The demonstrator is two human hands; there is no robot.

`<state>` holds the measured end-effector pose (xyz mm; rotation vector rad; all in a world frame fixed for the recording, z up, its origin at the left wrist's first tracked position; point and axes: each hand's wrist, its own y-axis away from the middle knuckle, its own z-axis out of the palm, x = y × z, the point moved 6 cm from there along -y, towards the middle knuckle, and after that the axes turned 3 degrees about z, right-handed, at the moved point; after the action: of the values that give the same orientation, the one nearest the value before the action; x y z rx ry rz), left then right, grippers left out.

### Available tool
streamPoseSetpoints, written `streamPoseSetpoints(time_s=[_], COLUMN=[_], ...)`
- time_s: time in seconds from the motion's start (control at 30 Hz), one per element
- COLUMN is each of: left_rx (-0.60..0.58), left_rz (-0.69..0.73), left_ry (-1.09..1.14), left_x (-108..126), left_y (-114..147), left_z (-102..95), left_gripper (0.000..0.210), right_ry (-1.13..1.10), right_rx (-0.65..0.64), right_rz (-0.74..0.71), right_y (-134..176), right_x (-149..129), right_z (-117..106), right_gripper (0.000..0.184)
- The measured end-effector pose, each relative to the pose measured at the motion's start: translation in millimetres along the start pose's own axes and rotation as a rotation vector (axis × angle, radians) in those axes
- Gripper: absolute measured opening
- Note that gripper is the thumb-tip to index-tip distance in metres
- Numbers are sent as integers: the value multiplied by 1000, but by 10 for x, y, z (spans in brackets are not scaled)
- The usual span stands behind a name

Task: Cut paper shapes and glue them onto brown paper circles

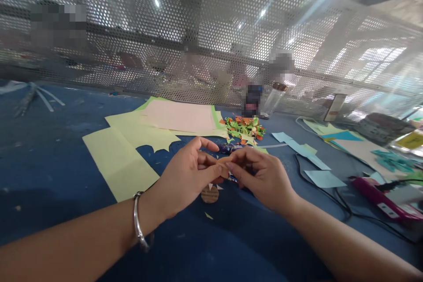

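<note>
Pale yellow sheets lie at left on the blue tabletop. The left forearm reaches in from the lower left, a silver bracelet at its wrist; the left hand, index finger arched clear, pinches a small orange piece with its thumb. A brown disc lies below. The piece sits between both hands, above the tabletop. The right hand, fingers curled, pinches its other side, forearm angling from the lower right. Behind, a clear bottle stands capped, contents unclear.
</note>
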<state>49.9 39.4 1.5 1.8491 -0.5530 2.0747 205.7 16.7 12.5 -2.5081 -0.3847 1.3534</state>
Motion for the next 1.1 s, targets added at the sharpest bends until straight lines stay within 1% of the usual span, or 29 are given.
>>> streamPoseSetpoints(time_s=[0.1,0.2,0.33,0.43,0.5,0.63,0.77,0.87,1.0,1.1], left_rx=[58,93,81,60,34,12,5,-32,-97,-128], left_rz=[-32,-32,-1,66,123,210,293,344,421,486], left_ry=[66,53,18,-52,-118,-256,-409,-472,-560,-649], left_x=[-27,-26,-6,26,52,102,166,204,271,327], left_y=[-2,-6,-13,-22,-25,-7,27,48,88,125], left_z=[-6,-11,-9,-28,-38,-57,-51,-26,25,65], left_gripper=[40,32,27,25,23,22,20,15,5,10], right_ry=[32,80,159,178,177,117,-19,-86,-81,-80], right_rx=[9,22,34,30,14,-18,-52,-61,-52,-41], right_rz=[-35,-93,-190,-240,-247,-195,-89,-31,-8,-16], right_y=[2,18,45,59,64,56,32,16,2,-4], right_x=[6,-21,-100,-144,-158,-152,-104,-73,-62,-70], right_z=[8,16,18,12,11,1,-5,-9,-30,-52], right_gripper=[13,14,12,10,12,18,25,26,27,27])
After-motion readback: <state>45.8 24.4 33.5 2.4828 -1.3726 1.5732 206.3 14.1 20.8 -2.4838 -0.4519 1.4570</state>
